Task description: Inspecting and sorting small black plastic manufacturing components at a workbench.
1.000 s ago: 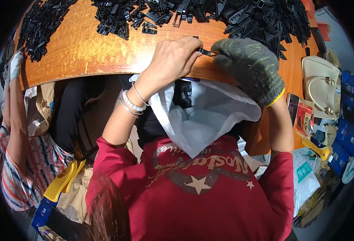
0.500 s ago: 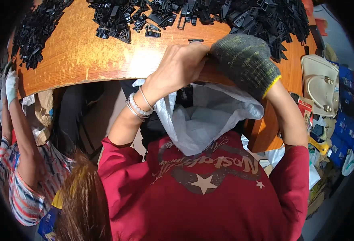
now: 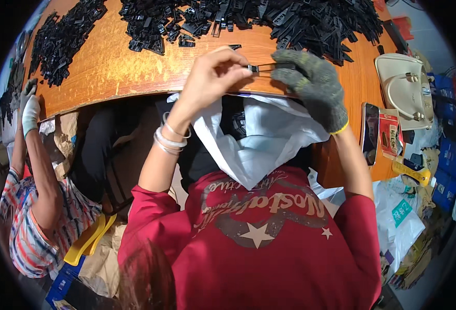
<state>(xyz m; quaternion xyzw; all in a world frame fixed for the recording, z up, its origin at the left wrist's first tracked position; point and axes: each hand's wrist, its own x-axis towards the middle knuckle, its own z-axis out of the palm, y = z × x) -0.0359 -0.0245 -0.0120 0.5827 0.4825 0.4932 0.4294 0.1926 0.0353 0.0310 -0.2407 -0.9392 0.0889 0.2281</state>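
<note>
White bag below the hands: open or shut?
Open: the white bag gapes at the edge of the table, its pale inside showing.

The wood-grained counter (image 3: 96, 75) is orange-brown, scuffed yellow toward eleven o'clock; plastic clips (image 3: 321, 26), black; knit glove (image 3: 318, 88), dark grey flecked yellow-green; T-shirt (image 3: 274, 268), maroon with pale stars.

Tabletop (image 3: 99, 77): wood-grain, worn toward 11 o'clock
Black pieces (image 3: 316, 28): heaped at 10, massed 11 to 1
Phone (image 3: 370, 129): 3 o'clock
Red packet (image 3: 388, 135): just beside phone
</note>
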